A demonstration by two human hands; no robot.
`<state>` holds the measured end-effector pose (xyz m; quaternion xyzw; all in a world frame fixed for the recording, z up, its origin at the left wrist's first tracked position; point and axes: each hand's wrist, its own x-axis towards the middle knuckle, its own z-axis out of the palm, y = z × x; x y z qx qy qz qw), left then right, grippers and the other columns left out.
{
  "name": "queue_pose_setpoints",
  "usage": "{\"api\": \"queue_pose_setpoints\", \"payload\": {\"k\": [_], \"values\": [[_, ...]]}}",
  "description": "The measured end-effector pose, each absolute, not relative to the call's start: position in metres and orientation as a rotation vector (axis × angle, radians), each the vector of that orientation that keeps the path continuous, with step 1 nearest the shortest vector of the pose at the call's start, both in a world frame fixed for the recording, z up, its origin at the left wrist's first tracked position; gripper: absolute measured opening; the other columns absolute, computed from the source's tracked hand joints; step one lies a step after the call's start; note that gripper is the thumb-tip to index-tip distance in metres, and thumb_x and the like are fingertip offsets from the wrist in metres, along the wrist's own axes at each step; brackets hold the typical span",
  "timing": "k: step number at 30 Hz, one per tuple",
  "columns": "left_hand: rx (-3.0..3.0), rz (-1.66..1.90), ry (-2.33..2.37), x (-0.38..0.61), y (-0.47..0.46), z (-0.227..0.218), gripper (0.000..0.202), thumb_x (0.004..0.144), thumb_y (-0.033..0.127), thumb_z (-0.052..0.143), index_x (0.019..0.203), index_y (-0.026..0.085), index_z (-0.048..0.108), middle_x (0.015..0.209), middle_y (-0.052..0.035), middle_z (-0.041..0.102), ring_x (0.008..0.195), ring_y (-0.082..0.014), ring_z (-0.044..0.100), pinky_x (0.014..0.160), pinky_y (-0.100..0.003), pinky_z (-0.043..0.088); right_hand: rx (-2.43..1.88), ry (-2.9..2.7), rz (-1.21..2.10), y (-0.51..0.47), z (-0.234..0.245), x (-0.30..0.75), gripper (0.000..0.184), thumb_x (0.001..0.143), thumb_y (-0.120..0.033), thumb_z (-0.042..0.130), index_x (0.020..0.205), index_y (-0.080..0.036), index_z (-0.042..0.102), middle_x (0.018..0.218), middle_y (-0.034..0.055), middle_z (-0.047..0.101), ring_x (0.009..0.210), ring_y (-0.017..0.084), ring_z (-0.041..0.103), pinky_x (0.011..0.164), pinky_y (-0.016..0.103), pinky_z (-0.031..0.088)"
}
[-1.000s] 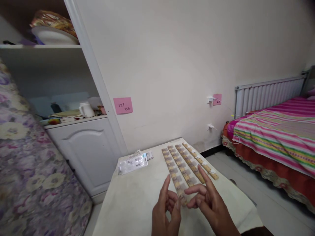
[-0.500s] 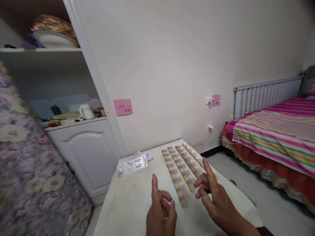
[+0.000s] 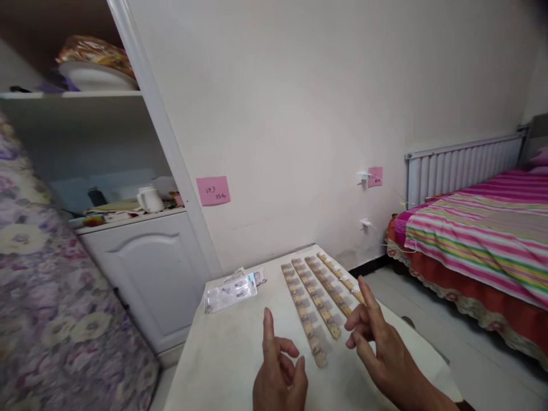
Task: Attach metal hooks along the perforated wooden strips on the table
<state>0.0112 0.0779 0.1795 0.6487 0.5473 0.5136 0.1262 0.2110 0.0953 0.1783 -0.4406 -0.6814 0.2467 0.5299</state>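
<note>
Four tan strips of small parts (image 3: pixel 315 297) lie side by side on the white counter (image 3: pixel 231 354), between the empty left hand (image 3: pixel 279 374), index raised and the rest curled, and the empty right hand (image 3: pixel 385 355), whose loosely spread fingers (image 3: pixel 368 295) overlap the rightmost strip's near end.

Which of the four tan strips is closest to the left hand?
The leftmost strip; only its near end reaches down beside the left hand.

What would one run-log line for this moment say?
left hand: empty, index raised | right hand: empty, over tan strips | table: blister pack
</note>
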Motion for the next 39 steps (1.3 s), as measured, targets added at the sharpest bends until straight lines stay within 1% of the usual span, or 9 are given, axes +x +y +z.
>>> {"api": "queue_pose_setpoints", "payload": {"k": [8,15,19,24,31,36,38,39], "values": [[1.897,1.475,1.586,0.010,0.079,0.175,0.075,0.085,0.027,0.042,0.146,0.025,0.000,0.081,0.0037,0.055,0.050,-0.0082,0.048,0.053,-0.022,0.044,-1.043,-1.614,0.605,0.095,0.175,0.210,0.078,0.085,-0.015,0.041,0.148,-0.025,-0.005,0.089,0.0019,0.058,0.069,0.014,0.061,0.072,0.032,0.051],[1.849,1.432,1.610,0.010,0.078,0.172,0.077,0.083,0.024,0.043,0.146,0.027,-0.001,0.082,0.0038,0.055,0.052,-0.0089,0.050,0.054,-0.023,0.045,-1.084,-1.616,0.613,0.096,0.169,0.211,0.076,0.087,-0.017,0.039,0.148,-0.028,-0.005,0.088,0.0008,0.056,0.070,0.015,0.061,0.072,0.033,0.051],[1.877,1.378,1.592,0.006,0.078,0.170,0.079,0.084,0.024,0.044,0.146,0.027,-0.005,0.084,0.0035,0.055,0.054,-0.0090,0.051,0.056,-0.023,0.046,-1.095,-1.627,0.622,0.096,0.167,0.211,0.076,0.087,-0.017,0.039,0.147,-0.028,-0.006,0.088,0.0000,0.056,0.071,0.014,0.061,0.073,0.032,0.051],[1.899,1.330,1.571,0.000,0.080,0.168,0.081,0.084,0.023,0.044,0.145,0.027,-0.008,0.085,0.0033,0.054,0.054,-0.0086,0.051,0.056,-0.023,0.047,-1.096,-1.637,0.622,0.097,0.167,0.209,0.078,0.086,-0.017,0.041,0.148,-0.026,-0.006,0.087,0.0005,0.057,0.071,0.015,0.061,0.071,0.032,0.051],[1.836,1.403,1.599,0.005,0.079,0.170,0.078,0.084,0.025,0.044,0.146,0.028,-0.004,0.082,0.0043,0.053,0.053,-0.0085,0.050,0.055,-0.023,0.045,-1.057,-1.652,0.639,0.098,0.163,0.202,0.079,0.085,-0.015,0.041,0.148,-0.027,-0.005,0.087,-0.0004,0.057,0.068,0.013,0.062,0.070,0.030,0.051],[1.793,1.429,1.633,0.007,0.081,0.171,0.079,0.082,0.028,0.046,0.146,0.025,-0.001,0.080,0.0045,0.055,0.052,-0.0092,0.049,0.055,-0.023,0.045,-1.046,-1.669,0.637,0.100,0.162,0.201,0.077,0.085,-0.016,0.041,0.148,-0.027,-0.004,0.088,-0.0003,0.058,0.069,0.013,0.061,0.071,0.029,0.051],[1.774,1.405,1.648,0.004,0.083,0.168,0.079,0.082,0.029,0.046,0.146,0.024,0.000,0.080,0.0045,0.056,0.052,-0.0095,0.050,0.055,-0.023,0.045,-1.082,-1.668,0.632,0.102,0.160,0.203,0.075,0.085,-0.017,0.042,0.148,-0.026,0.001,0.091,0.0004,0.058,0.070,0.013,0.061,0.072,0.029,0.051],[1.772,1.369,1.651,0.002,0.084,0.166,0.077,0.083,0.030,0.046,0.146,0.023,0.003,0.079,0.0043,0.056,0.053,-0.0097,0.050,0.056,-0.023,0.045,-1.108,-1.671,0.629,0.103,0.157,0.204,0.072,0.086,-0.018,0.042,0.147,-0.027,0.006,0.094,0.0009,0.059,0.070,0.012,0.061,0.072,0.029,0.051]]}}
